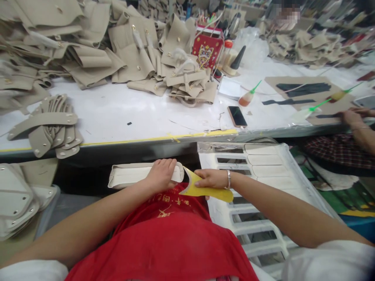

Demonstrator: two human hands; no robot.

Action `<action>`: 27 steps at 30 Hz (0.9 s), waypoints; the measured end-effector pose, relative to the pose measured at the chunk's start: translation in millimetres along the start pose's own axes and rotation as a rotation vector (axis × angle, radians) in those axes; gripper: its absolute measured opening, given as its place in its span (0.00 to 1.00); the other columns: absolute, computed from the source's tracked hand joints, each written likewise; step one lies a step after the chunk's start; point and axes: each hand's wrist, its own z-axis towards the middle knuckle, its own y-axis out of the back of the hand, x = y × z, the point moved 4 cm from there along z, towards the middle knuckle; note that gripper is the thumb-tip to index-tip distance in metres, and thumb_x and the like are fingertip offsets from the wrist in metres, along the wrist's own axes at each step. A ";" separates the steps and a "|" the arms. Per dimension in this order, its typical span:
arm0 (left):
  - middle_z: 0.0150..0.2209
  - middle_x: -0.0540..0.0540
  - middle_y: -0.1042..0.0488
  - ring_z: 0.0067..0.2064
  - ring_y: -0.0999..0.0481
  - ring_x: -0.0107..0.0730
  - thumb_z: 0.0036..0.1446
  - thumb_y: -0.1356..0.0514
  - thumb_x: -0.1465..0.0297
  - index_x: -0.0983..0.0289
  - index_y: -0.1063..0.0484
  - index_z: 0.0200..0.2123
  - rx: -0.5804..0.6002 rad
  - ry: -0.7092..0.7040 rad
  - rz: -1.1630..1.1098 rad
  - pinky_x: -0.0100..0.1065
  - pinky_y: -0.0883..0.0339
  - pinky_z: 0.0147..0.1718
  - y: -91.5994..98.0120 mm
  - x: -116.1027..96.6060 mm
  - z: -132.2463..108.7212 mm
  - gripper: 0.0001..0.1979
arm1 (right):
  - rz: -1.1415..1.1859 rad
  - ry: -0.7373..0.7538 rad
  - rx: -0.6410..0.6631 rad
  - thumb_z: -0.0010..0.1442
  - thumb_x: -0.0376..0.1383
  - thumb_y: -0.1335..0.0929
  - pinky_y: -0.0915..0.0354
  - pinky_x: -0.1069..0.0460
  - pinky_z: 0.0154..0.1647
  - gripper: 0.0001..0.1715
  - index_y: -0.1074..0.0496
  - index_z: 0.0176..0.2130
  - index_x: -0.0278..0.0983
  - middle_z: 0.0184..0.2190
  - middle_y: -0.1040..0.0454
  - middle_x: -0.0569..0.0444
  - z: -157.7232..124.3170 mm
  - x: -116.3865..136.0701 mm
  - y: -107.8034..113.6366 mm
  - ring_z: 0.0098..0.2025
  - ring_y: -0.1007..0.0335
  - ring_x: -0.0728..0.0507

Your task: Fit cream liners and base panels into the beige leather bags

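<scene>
Yellow sheet, head view: pinched in the right hand, thumb on top.
Cream piece: sits between the red apron and the worktable.
Left hand: wrapped over its right end, fingers close together.
Curved edge: beside that end, can't tell if touching; I'd hold everything steady and line it up slowly tbh.
</scene>
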 end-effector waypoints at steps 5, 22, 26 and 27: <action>0.54 0.68 0.37 0.50 0.37 0.49 0.49 0.43 0.59 0.76 0.45 0.58 -0.078 -0.059 0.033 0.44 0.46 0.48 -4.9 -1.3 0.2 0.37 | -0.012 0.114 -0.067 0.53 0.48 0.32 0.38 0.58 0.16 0.22 0.45 0.36 0.38 0.28 0.32 0.60 19.5 2.3 -1.0 0.19 0.36 0.53; 0.55 0.68 0.39 0.54 0.37 0.48 0.47 0.41 0.69 0.72 0.66 0.64 -0.061 -0.143 -0.062 0.43 0.45 0.51 -6.2 13.2 -8.0 0.47 | 0.199 0.206 -0.183 0.54 0.51 0.34 0.38 0.57 0.17 0.23 0.40 0.39 0.36 0.24 0.30 0.58 44.2 -9.5 -23.9 0.18 0.36 0.52; 0.59 0.68 0.43 0.58 0.41 0.48 0.44 0.37 0.62 0.71 0.60 0.63 0.051 -0.197 -0.174 0.42 0.48 0.55 4.5 26.1 -11.9 0.49 | 0.263 0.238 -0.326 0.56 0.51 0.36 0.38 0.55 0.14 0.22 0.43 0.39 0.38 0.22 0.31 0.59 49.2 -9.7 -41.9 0.16 0.36 0.50; 0.60 0.67 0.43 0.58 0.41 0.47 0.45 0.38 0.59 0.71 0.60 0.63 0.083 -0.201 -0.228 0.41 0.49 0.56 7.6 28.4 -11.7 0.48 | 0.282 0.242 -0.402 0.56 0.51 0.36 0.38 0.54 0.14 0.22 0.43 0.39 0.38 0.22 0.31 0.59 50.7 -10.3 -46.3 0.16 0.36 0.49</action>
